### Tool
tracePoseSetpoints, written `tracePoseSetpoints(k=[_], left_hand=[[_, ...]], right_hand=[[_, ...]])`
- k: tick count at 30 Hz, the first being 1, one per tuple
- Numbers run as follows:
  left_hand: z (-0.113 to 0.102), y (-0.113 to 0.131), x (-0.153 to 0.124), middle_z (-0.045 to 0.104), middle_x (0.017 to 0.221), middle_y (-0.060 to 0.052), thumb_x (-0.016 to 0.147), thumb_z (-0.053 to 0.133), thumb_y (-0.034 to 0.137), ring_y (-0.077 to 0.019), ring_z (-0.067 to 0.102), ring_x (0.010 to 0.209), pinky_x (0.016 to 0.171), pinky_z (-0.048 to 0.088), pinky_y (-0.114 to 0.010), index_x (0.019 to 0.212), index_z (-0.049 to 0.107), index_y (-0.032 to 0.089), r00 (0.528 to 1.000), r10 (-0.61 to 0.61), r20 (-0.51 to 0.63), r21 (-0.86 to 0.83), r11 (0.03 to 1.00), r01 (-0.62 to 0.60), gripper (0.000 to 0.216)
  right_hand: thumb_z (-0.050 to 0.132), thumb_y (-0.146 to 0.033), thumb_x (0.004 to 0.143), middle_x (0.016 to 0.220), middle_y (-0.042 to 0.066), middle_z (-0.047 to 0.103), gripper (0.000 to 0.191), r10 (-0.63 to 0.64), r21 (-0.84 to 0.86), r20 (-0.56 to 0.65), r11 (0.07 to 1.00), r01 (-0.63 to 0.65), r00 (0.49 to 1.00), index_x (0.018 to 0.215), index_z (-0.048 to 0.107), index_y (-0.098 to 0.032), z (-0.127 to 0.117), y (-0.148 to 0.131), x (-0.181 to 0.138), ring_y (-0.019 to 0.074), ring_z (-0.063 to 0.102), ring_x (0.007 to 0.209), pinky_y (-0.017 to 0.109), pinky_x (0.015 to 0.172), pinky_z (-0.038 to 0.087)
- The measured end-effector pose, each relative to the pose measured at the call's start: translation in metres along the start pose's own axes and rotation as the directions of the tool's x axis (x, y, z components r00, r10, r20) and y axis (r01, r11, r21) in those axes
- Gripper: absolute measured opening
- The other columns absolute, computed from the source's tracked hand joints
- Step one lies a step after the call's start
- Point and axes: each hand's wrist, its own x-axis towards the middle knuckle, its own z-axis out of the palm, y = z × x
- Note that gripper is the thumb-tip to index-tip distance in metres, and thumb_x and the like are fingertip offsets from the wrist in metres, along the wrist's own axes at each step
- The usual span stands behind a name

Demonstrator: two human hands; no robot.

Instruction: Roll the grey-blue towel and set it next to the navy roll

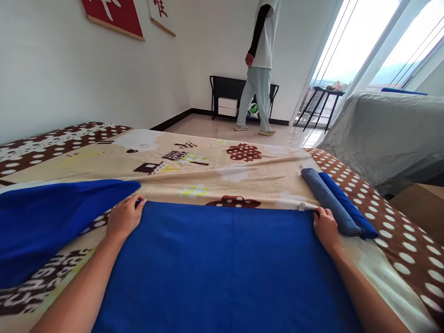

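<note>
A blue towel (229, 268) lies spread out before me, its far edge running between my two hands. My left hand (126, 215) pinches the far left corner. At the far right corner, close to a small white tag (301, 206), my right hand (326, 226) has its fingers closed on the cloth. Another blue towel (62, 212) lies loosely to the left, just beyond my left hand. Two rolled towels, one grey-blue (329, 201) and one bright blue (348, 203), rest side by side past my right hand.
Under everything is a patterned blanket (194, 173) with brown dotted borders. A person (263, 60) stands near a black rack (225, 88) by the far wall. A black stool (321, 104), a covered piece of furniture (391, 125) and a cardboard box (421, 208) are on the right.
</note>
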Motion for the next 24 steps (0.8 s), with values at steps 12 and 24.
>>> tracePoseSetpoints(k=[12, 24], left_hand=[[-0.028, 0.126, -0.05, 0.057, 0.139, -0.012, 0.098, 0.032, 0.026, -0.0249, 0.05, 0.131, 0.113, 0.033, -0.039, 0.134, 0.056, 0.016, 0.952, 0.301, -0.052, -0.154, 0.94, -0.306, 0.044], [0.01, 0.11, -0.059, 0.037, 0.159, -0.006, 0.099, 0.034, 0.051, -0.0247, 0.03, 0.148, 0.12, 0.019, -0.053, 0.15, 0.038, 0.029, 0.914, 0.348, 0.21, -0.198, 0.93, -0.309, 0.056]], right_hand=[[0.05, -0.03, 0.098, 0.144, 0.013, 0.047, 0.033, -0.343, 0.199, -0.02, 0.919, 0.34, 0.939, 0.129, 0.056, -0.017, -0.046, -0.091, -0.055, 0.0258, 0.047, 0.131, 0.05, 0.111, 0.038], [0.037, -0.046, 0.102, 0.154, 0.01, 0.041, 0.051, -0.503, 0.267, 0.196, 0.853, 0.448, 0.842, 0.146, 0.044, -0.021, -0.035, -0.075, -0.065, 0.0243, 0.034, 0.145, 0.051, 0.119, 0.026]])
